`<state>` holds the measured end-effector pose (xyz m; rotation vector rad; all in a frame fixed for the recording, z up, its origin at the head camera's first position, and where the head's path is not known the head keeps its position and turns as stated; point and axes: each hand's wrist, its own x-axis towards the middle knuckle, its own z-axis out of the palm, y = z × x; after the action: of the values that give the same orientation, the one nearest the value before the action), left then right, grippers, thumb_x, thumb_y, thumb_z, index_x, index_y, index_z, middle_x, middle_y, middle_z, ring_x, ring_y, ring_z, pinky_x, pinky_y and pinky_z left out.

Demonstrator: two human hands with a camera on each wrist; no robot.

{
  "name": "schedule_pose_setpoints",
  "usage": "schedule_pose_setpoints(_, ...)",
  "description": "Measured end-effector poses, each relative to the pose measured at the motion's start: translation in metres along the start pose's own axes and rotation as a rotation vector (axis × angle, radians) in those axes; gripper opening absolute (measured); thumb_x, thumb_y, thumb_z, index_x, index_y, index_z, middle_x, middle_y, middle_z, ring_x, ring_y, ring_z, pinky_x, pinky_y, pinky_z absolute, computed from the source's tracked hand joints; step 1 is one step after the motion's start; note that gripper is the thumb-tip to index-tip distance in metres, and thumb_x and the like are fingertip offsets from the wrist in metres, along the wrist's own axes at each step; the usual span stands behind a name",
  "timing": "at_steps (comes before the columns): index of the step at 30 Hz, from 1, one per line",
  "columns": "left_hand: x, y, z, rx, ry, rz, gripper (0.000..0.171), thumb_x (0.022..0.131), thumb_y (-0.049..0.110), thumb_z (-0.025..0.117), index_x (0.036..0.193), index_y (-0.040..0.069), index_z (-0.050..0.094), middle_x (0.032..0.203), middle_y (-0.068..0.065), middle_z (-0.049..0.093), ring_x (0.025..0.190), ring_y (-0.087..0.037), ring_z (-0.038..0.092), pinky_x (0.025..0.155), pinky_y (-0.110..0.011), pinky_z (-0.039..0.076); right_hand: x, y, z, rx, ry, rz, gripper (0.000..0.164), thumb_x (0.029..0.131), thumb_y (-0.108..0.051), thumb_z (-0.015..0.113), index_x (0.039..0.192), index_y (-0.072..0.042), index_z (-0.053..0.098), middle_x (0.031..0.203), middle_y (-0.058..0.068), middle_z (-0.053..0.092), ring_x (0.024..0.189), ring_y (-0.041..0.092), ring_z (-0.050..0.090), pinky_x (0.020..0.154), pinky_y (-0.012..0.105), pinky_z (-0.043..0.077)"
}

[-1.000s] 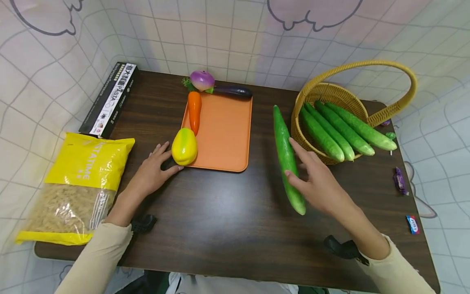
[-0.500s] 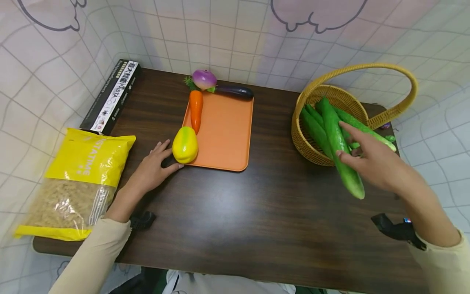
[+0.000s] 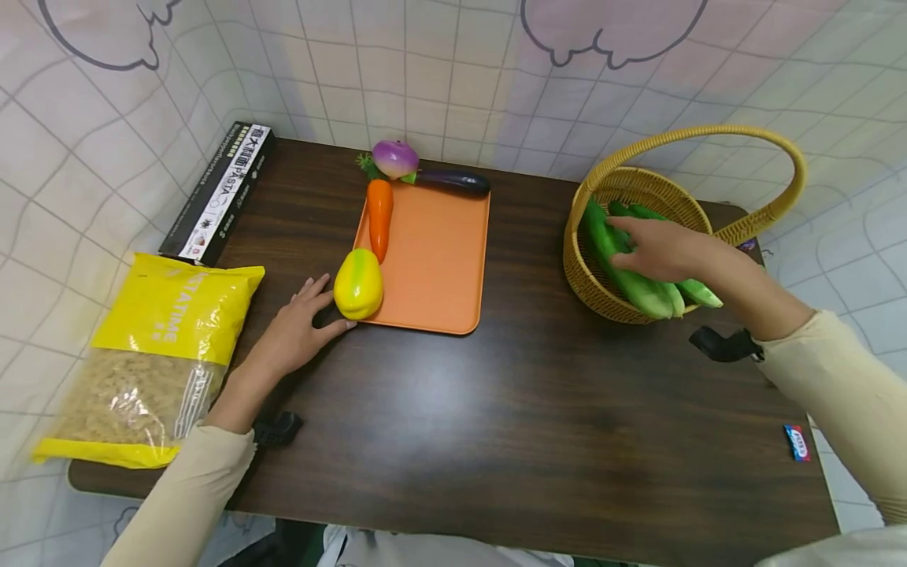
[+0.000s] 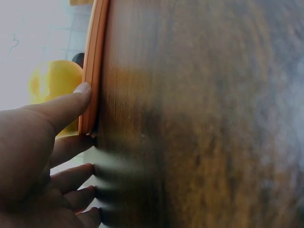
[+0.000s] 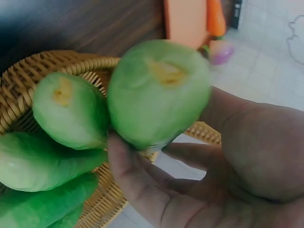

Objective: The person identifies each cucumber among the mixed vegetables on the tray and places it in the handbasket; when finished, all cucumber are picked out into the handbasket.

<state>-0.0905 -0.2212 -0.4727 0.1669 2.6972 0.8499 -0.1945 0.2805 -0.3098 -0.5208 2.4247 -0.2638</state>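
My right hand (image 3: 669, 248) reaches over the wicker basket (image 3: 583, 279), thumb and fingers curled round a green cucumber (image 5: 152, 102) at its left side. Several other cucumbers (image 5: 69, 111) lie beside it in the basket, partly hidden by the hand and forearm. My left hand (image 3: 298, 331) rests on the table at the near left corner of the orange tray (image 3: 439, 260). Its thumb touches the tray's edge and its other fingers spread on the tabletop. A yellow, green-streaked fruit or vegetable (image 3: 357, 285) sits on that corner, just right of the fingers.
A carrot (image 3: 379, 216), a purple turnip (image 3: 395, 159) and an eggplant (image 3: 455, 183) lie along the tray's left and far edges. At the left are a pasta bag (image 3: 156, 354) and a black box (image 3: 218, 193). The basket's tall handle (image 3: 772, 157) arches above my right forearm. A small wrapper (image 3: 797, 442) lies near the right edge.
My right hand has carried a cucumber from the table rightward over the basket. It has since shifted left and down, and the gripped cucumber lies among the others. The left hand stays put.
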Motion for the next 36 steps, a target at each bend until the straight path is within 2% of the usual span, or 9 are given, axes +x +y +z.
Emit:
schedule_pose_setpoints(5, -0.001, 0.001, 0.000, 0.001, 0.004, -0.004, 0.075, 0.095, 0.049, 0.065, 0.154, 0.008, 0.040, 0.165, -0.015, 0.015, 0.150, -0.036, 0.004, 0.109, -0.073, 0.011, 0.013, -0.004, -0.005, -0.058, -0.032, 0.034, 0.069, 0.105, -0.030, 0.052, 0.153, 0.009, 0.022, 0.136, 0.037, 0.048, 0.117, 0.047, 0.054, 0.088, 0.057, 0.047)
schedule_pose_setpoints(8, -0.002, 0.001, 0.000, 0.001, 0.005, 0.000, 0.075, 0.096, 0.049, 0.065, 0.154, 0.009, 0.040, 0.165, -0.015, 0.015, 0.150, -0.036, 0.004, 0.110, -0.072, 0.011, 0.017, -0.005, -0.007, -0.085, -0.036, 0.055, 0.068, 0.105, -0.034, 0.052, 0.153, 0.007, 0.026, 0.135, 0.037, 0.049, 0.118, 0.049, 0.053, 0.089, 0.059, 0.047)
schedule_pose_setpoints(11, -0.003, 0.001, 0.000, -0.001, 0.004, -0.001, 0.076, 0.096, 0.050, 0.064, 0.155, 0.009, 0.039, 0.165, -0.015, 0.015, 0.150, -0.036, 0.004, 0.110, -0.071, 0.011, 0.017, -0.005, -0.006, -0.093, -0.027, 0.031, 0.065, 0.105, -0.031, 0.053, 0.153, 0.006, 0.028, 0.139, 0.037, 0.045, 0.126, 0.053, 0.044, 0.094, 0.062, 0.043)
schedule_pose_setpoints(15, -0.002, 0.001, -0.001, -0.004, 0.008, -0.001, 0.076, 0.096, 0.049, 0.064, 0.155, 0.009, 0.039, 0.165, -0.015, 0.015, 0.150, -0.036, 0.004, 0.111, -0.070, 0.011, 0.017, -0.004, -0.004, -0.077, 0.015, -0.006, 0.060, 0.106, -0.028, 0.051, 0.153, 0.004, 0.032, 0.146, 0.039, 0.035, 0.137, 0.057, 0.024, 0.103, 0.068, 0.031)
schedule_pose_setpoints(19, -0.001, 0.001, 0.000, -0.006, 0.010, 0.010, 0.075, 0.096, 0.048, 0.065, 0.155, 0.009, 0.039, 0.165, -0.016, 0.015, 0.150, -0.037, 0.004, 0.111, -0.070, 0.011, 0.013, 0.000, -0.007, -0.065, 0.058, -0.006, 0.059, 0.107, -0.033, 0.048, 0.151, 0.004, 0.036, 0.144, 0.039, 0.038, 0.135, 0.057, 0.028, 0.102, 0.068, 0.032)
schedule_pose_setpoints(25, 0.000, 0.001, -0.002, -0.002, 0.003, 0.000, 0.076, 0.096, 0.049, 0.064, 0.155, 0.009, 0.038, 0.165, -0.017, 0.014, 0.150, -0.037, 0.003, 0.112, -0.069, 0.010, 0.004, 0.005, -0.015, -0.058, 0.094, 0.015, 0.064, 0.107, -0.041, 0.042, 0.153, 0.003, 0.033, 0.150, 0.038, 0.030, 0.136, 0.057, 0.026, 0.103, 0.069, 0.029)
schedule_pose_setpoints(29, 0.000, 0.001, -0.005, 0.004, -0.007, -0.016, 0.078, 0.095, 0.050, 0.064, 0.156, 0.010, 0.036, 0.165, -0.017, 0.013, 0.150, -0.037, 0.003, 0.111, -0.070, 0.011, -0.003, 0.008, -0.019, -0.037, 0.136, 0.021, 0.067, 0.107, -0.043, 0.040, 0.155, 0.004, 0.028, 0.152, 0.035, 0.030, 0.135, 0.055, 0.030, 0.103, 0.068, 0.030)
schedule_pose_setpoints(32, -0.001, 0.004, -0.008, 0.007, -0.027, -0.044, 0.084, 0.094, 0.052, 0.065, 0.159, 0.011, 0.028, 0.165, -0.018, 0.009, 0.151, -0.036, 0.001, 0.111, -0.070, 0.012, -0.012, 0.010, -0.019, 0.008, 0.185, 0.060, 0.075, 0.106, -0.050, 0.037, 0.158, 0.001, 0.019, 0.155, 0.033, 0.025, 0.138, 0.055, 0.025, 0.104, 0.070, 0.026)
schedule_pose_setpoints(36, -0.007, 0.009, -0.017, 0.014, -0.063, -0.078, 0.100, 0.091, 0.056, 0.067, 0.162, 0.011, 0.013, 0.166, -0.018, -0.002, 0.150, -0.035, -0.008, 0.112, -0.069, 0.011, -0.030, 0.010, -0.011, 0.091, 0.289, 0.082, 0.083, 0.103, -0.057, 0.035, 0.160, -0.002, 0.008, 0.159, 0.031, 0.016, 0.142, 0.054, 0.017, 0.106, 0.071, 0.020)
